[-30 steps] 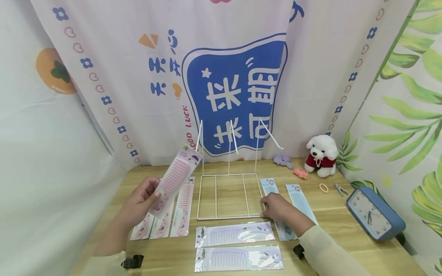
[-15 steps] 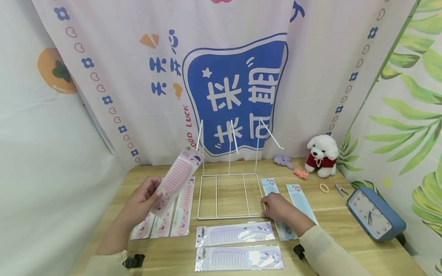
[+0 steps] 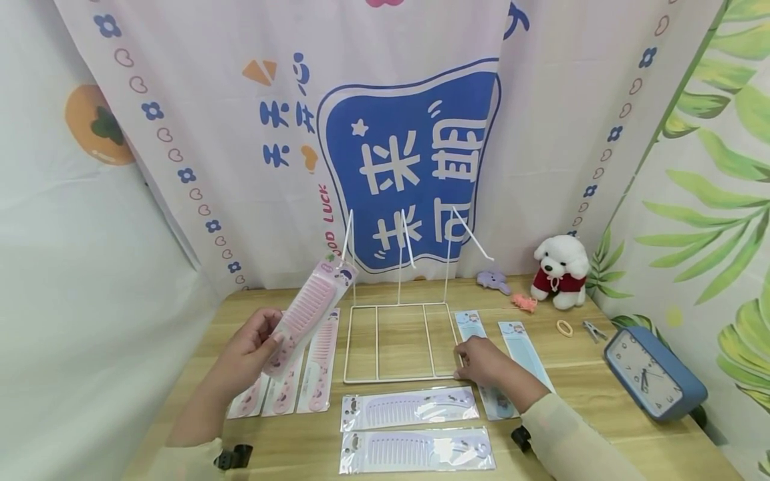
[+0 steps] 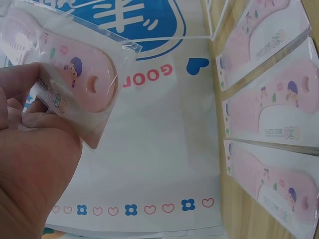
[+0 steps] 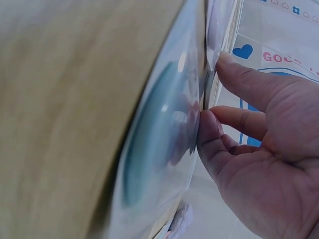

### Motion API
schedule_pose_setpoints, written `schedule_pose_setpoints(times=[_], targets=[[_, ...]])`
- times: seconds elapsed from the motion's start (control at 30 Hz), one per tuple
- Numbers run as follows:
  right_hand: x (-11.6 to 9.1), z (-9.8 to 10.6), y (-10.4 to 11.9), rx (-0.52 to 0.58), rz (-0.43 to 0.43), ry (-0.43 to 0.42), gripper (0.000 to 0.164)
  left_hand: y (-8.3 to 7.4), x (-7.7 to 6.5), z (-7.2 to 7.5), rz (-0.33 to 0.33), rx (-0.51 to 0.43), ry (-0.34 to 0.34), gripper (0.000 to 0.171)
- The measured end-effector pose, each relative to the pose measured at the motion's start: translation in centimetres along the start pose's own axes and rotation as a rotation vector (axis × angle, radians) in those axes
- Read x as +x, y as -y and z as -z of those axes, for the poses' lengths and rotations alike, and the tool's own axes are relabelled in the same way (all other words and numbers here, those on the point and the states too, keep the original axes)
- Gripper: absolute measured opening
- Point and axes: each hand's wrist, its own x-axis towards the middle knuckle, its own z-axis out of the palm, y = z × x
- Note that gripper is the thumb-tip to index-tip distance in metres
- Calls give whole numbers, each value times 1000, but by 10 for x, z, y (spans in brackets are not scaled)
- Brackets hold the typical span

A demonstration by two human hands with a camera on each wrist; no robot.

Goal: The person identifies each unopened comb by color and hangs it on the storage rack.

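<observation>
My left hand (image 3: pixel 246 347) pinches the lower end of a packaged pink comb (image 3: pixel 307 304), tilted up to the right. The package's top meets the tip of the left hook (image 3: pixel 347 234) on a white wire display rack (image 3: pixel 391 380); whether the hook passes through its hole is too small to tell. In the left wrist view the comb's handle end (image 4: pixel 89 74) sticks out past my fingers. My right hand (image 3: pixel 484 361) grips the rack's base at its front right corner, its fingertips over a packaged blue comb (image 3: pixel 471 324). In the right wrist view, thumb and fingers close on the base edge.
Several packaged pink combs (image 3: pixel 320 361) lie left of the rack. Two purple ones (image 3: pixel 415 407) lie in front, and another blue one (image 3: pixel 523 351) to the right. Further right are a blue clock (image 3: pixel 652 374), a plush dog (image 3: pixel 559 270), a hair clip (image 3: pixel 594 331) and small trinkets.
The pink comb's package has shifted slightly right and down at the left hook's tip. My right hand stays at the rack's corner.
</observation>
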Motion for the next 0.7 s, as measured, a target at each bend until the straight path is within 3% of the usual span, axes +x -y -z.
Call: schedule_pose_setpoints(times=[0.2, 0.37, 0.7], targets=[[-1, 0, 0, -6, 1, -7, 42, 2, 5, -9, 103, 127, -41, 27], [-1, 1, 0, -7, -1, -4, 42, 1, 17, -24, 196, 197, -103, 28], [1, 0, -2, -1, 6, 0, 42, 10, 63, -60, 369, 127, -211, 28]])
